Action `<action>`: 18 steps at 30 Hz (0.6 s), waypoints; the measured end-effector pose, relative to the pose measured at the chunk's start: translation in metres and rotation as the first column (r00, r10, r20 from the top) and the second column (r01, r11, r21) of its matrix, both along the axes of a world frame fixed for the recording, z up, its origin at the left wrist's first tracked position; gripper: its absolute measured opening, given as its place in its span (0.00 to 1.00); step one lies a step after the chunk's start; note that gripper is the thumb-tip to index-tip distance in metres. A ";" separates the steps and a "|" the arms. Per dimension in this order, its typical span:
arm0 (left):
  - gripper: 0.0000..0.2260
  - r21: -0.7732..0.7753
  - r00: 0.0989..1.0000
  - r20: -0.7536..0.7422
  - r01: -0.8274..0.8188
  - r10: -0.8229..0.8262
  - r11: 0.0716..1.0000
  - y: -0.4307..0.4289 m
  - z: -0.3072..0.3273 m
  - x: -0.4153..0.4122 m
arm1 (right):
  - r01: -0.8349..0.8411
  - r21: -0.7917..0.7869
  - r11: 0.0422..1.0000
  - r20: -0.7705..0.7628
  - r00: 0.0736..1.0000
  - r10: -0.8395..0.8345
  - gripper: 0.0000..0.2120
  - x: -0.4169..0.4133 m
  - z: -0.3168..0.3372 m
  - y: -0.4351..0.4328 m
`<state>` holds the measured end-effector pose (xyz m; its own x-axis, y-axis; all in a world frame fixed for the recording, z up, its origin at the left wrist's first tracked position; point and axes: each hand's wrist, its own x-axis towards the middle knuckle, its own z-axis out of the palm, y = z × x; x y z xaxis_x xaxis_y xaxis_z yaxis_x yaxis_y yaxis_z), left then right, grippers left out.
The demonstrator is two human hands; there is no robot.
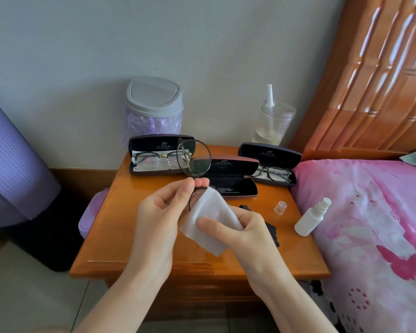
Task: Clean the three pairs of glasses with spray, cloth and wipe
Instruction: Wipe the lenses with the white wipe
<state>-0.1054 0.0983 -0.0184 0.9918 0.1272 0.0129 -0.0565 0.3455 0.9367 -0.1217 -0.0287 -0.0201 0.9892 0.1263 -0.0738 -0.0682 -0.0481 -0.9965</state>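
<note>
Round-lensed glasses (194, 162) are pinched at the bridge by the left hand (159, 212), while a white wipe (211, 222) is gripped by the right hand (240, 234) against the lower lens. Three open cases line the nightstand's (130, 236) rear edge; the lid logo of the left case (161, 155) is printed too small to read.

Single head view, looking forward and down, close over wooden nightstand (135, 236)

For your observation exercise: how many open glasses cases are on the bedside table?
3. The left case holds glasses, the middle case is empty behind the hands, and the right case holds glasses. None looks hidden.
</note>
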 end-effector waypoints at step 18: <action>0.08 0.147 0.999 0.051 -0.006 -0.002 0.989 0.000 0.000 0.001 | 0.251 0.165 0.954 -0.093 0.967 -0.238 0.14 0.008 -0.001 0.016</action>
